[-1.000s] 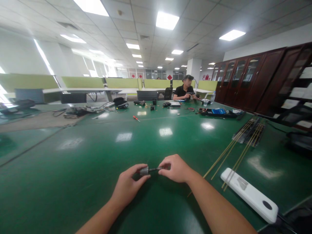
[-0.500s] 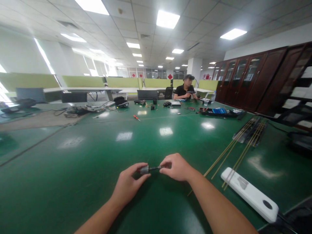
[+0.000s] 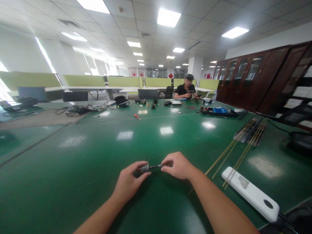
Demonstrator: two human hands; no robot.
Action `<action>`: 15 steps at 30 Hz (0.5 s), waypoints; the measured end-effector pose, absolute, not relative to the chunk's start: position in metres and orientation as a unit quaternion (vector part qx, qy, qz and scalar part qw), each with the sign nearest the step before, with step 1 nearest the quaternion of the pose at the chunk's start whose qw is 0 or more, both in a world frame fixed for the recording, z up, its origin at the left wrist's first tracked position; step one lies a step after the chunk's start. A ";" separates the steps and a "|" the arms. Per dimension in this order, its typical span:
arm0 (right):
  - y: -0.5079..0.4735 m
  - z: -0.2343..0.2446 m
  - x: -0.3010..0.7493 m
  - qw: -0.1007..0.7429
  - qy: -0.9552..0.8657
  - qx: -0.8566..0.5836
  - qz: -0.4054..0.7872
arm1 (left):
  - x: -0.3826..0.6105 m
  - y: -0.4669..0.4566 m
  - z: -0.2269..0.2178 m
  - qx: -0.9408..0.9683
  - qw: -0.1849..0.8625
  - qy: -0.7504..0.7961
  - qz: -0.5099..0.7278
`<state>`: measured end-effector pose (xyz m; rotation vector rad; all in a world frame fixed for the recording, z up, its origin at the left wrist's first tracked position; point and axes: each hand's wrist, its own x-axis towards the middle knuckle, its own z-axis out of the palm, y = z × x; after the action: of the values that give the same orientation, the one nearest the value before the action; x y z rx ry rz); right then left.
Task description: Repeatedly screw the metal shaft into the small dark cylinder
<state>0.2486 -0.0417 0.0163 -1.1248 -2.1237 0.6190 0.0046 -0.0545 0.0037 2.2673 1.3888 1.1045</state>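
My left hand (image 3: 127, 181) is closed around a small silver cylinder (image 3: 145, 168), with thumb and fingers on opposite sides of it. From the cylinder's right end a thin dark rod (image 3: 154, 167) runs across to my right hand (image 3: 179, 166). My right fingertips pinch the rod's far end, which they partly hide. The cylinder and rod lie in one line, roughly level, low over the green table (image 3: 97, 149). How the two parts are joined is too small to make out.
Thin yellowish sticks (image 3: 225, 154) and a white power strip (image 3: 251, 193) lie to the right. A red-handled screwdriver (image 3: 137, 117) lies farther off. A black tray with blue items (image 3: 219, 111) stands at the back right. Across the table sits a person (image 3: 185, 89) handling a dark object.
My hands keep nearly the same grip and place on the cylinder and rod. The person opposite has lowered the dark object a little.
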 end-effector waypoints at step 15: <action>-0.040 0.019 0.257 0.324 -0.808 -0.432 0.235 | 0.002 -0.052 0.002 0.778 0.132 0.483 0.380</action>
<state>0.2569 -0.0399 0.0188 -1.1338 -2.1204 0.6172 0.0023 -0.0522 0.0020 2.2580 1.4006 1.1024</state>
